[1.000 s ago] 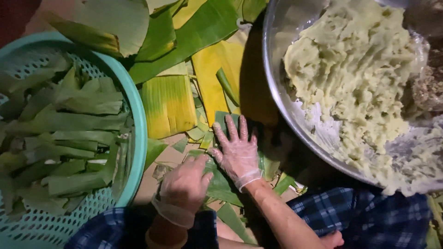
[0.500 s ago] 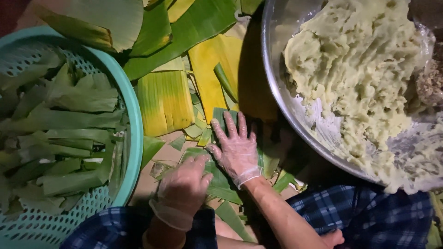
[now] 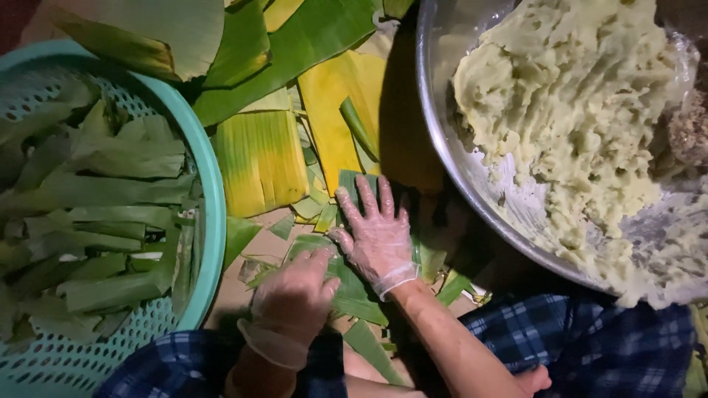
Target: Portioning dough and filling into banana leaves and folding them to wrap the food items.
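Gloved hands on a green leaf strip (image 3: pixel 346 284).
Right hand (image 3: pixel 377 234) lies flat, fingers spread, pressing it; left hand (image 3: pixel 293 293) curls loosely at its edge, grip apparently unclear.

Two gloved hands press on green leaf strips (image 3: pixel 346 284) low in the middle. The right hand (image 3: pixel 377 234) lies flat. The left hand (image 3: pixel 295 295) is curled beside it.

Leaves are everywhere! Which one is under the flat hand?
The dark green leaf strip on the floor: the right hand presses flat on it. The other loose leaves nearby are yellow or lie untouched.
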